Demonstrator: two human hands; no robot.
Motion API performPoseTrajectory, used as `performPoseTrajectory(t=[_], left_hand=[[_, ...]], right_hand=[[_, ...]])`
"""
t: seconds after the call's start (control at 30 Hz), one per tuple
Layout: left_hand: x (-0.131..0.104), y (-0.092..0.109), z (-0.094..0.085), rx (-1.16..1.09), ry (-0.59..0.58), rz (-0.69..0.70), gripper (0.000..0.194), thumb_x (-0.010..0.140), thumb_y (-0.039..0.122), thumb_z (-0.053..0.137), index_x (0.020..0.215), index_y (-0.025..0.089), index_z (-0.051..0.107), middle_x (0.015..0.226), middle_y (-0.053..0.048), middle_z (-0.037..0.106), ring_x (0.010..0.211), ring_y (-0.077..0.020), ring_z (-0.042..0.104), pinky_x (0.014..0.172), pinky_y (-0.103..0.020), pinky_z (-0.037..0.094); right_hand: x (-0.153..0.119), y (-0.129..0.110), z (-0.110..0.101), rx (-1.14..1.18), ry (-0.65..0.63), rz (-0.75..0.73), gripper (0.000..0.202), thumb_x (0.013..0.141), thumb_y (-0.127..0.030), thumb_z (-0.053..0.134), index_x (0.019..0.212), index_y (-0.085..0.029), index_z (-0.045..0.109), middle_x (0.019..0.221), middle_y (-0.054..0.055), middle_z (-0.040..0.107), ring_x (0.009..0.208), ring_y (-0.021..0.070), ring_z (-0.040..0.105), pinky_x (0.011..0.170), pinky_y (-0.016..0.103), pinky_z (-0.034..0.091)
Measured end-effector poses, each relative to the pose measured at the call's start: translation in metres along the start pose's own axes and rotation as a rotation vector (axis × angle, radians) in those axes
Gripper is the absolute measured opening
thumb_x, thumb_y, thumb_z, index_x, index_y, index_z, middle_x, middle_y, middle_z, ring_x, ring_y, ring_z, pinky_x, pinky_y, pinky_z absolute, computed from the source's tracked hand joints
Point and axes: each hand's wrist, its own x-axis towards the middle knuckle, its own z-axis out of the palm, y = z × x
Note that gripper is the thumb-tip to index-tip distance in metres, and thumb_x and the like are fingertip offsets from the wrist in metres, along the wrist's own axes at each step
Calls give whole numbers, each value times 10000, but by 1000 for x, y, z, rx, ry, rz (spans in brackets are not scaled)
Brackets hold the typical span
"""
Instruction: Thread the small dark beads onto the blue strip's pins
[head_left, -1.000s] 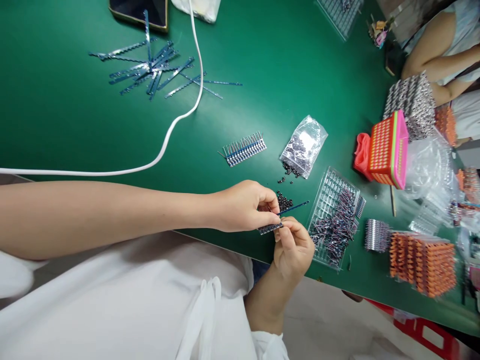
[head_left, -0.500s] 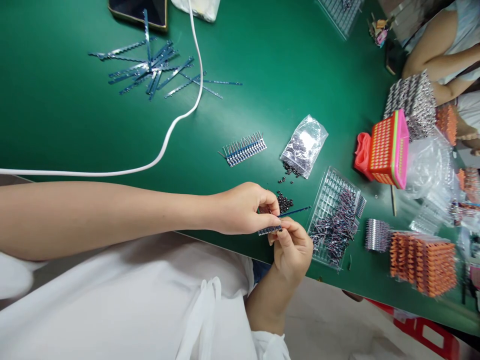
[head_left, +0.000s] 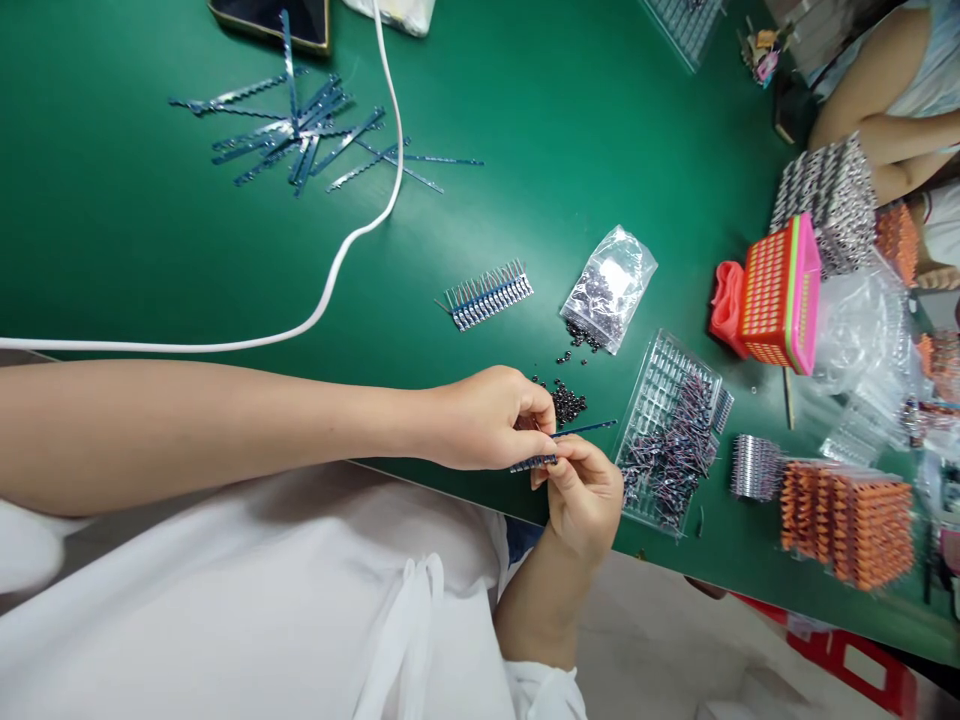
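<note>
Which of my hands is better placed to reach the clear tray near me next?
Probably your right hand: it's close beside the clear tray, though busy at the end of the ridged strip. Your left hand is farther from it, gripping that strip.

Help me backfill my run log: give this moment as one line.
left hand: pinching segmented strip | right hand: at its end | nearby: dark beads, clear compartmented tray
</note>
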Motion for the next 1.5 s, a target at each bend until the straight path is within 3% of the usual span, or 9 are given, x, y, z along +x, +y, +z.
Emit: performPoseTrajectory(t=[0.5, 0.77, 1.1, 1.27, 1.5], left_hand=[[-1, 0, 0, 19, -20, 26, 179, 832, 256, 606, 715, 135, 668, 607, -13, 659, 547, -108, 549, 491, -206, 342], [-1, -1, 0, 22, -44, -5, 223, 831, 316, 602, 713, 133, 652, 600, -2, 629, 545, -101, 521, 490, -201, 332], [0, -4, -2, 83, 100, 27, 211, 869, 329, 598, 846, 146, 700, 723, -11, 710, 629, -120, 576, 592, -222, 414], [2, -7, -2, -23, 78, 27, 287, 833, 320, 649, 1048, 137, 700, 969, -66, 770, 865, -172, 693, 767, -249, 508], [2, -6, -4, 46, 47, 55, 209, 876, 321, 594, 896, 155, 720, 825, -25, 742, 759, -159, 640, 693, -245, 456]], right_hand=[[0, 2, -5, 88, -64, 68, 99, 760, -289, 804, 806, -217, 754, 672, -17, 667, 482, 100, 606, 423, 221, 499], [-1, 2, -7, 40, -38, 135, 191, 735, -367, 824, 765, -199, 737, 694, -7, 663, 485, 95, 580, 442, 235, 494], [1, 2, 4, -74, 108, 15, 175, 820, -357, 729, 869, -191, 709, 750, -6, 612, 607, 97, 554, 550, 243, 455], [-2, 4, 3, -73, 177, -59, 82, 832, -276, 717, 875, -206, 710, 768, -21, 600, 628, 81, 542, 577, 228, 422], [-1, 4, 5, -6, 179, -88, 57, 833, -252, 711, 875, -216, 720, 777, -19, 604, 636, 85, 549, 584, 230, 425]])
